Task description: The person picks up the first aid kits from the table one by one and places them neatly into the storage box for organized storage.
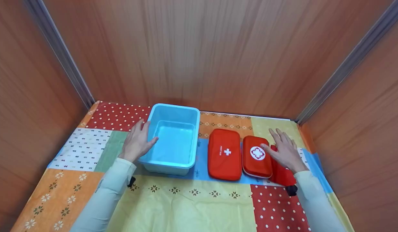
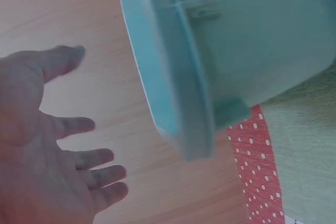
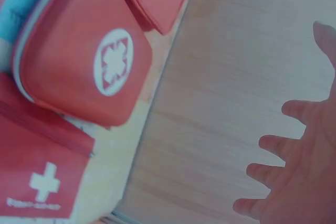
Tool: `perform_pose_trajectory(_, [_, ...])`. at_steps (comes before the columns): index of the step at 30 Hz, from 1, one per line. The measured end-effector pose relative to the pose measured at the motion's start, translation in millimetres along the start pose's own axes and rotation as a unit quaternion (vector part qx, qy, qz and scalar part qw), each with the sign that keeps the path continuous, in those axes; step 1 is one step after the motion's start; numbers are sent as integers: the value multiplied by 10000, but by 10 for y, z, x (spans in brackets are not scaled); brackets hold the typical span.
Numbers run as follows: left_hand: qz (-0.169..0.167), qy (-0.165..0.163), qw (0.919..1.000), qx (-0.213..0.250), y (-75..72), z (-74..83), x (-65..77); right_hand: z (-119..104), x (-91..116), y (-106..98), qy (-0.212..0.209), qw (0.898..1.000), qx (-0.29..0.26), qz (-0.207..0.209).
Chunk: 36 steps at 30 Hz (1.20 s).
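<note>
Beside the left edge of a light blue plastic bin (image 1: 174, 170) is my left hand (image 1: 137, 141), fingers spread and holding nothing. The bin has no contents, and its rim (image 2: 178, 77) shows close to the hand in the left wrist view. My right hand (image 1: 286, 153), also spread and empty, hovers over the right end of a row of red first aid cases. A flat case with a white cross (image 1: 224, 161) lies nearest the bin. Next to it sits a rounded hard case with a white round emblem (image 1: 255, 166). A flat red pouch (image 3: 31, 182) is partly hidden beneath my right hand in the head view.
A patchwork-print cloth (image 1: 173, 206) covers the table. Wood-grain panels (image 1: 186, 54) rise at the back and on both sides, with grey metal strips (image 1: 62, 48) at the corners. Both forearms wear pale sleeves (image 1: 105, 193).
</note>
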State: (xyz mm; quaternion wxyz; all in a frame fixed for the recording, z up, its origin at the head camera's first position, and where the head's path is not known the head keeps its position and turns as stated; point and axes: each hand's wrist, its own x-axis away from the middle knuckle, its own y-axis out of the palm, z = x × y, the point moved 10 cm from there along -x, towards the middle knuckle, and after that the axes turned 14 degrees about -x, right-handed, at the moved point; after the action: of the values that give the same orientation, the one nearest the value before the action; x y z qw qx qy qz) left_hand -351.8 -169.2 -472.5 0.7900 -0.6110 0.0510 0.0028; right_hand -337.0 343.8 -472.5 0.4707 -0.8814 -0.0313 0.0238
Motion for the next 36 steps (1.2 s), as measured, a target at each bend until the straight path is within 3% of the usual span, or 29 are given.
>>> perform_pose_trajectory(9, [75, -216, 9997, 19, 104, -172, 183, 157, 100, 358, 585, 9959, -573, -381])
perform_pose_trajectory(17, [338, -283, 9988, 193, 108, -236, 226, 255, 175, 643, 976, 9861, -1222, -552])
perform_pose_trajectory(27, [540, -268, 9982, 52, 89, -244, 232, 253, 257, 991, 900, 9761, -1979, 76])
perform_pose_trajectory(36, [493, -323, 9981, 162, 81, -253, 233, 383, 432, 1472, 1687, 9485, -2614, 605])
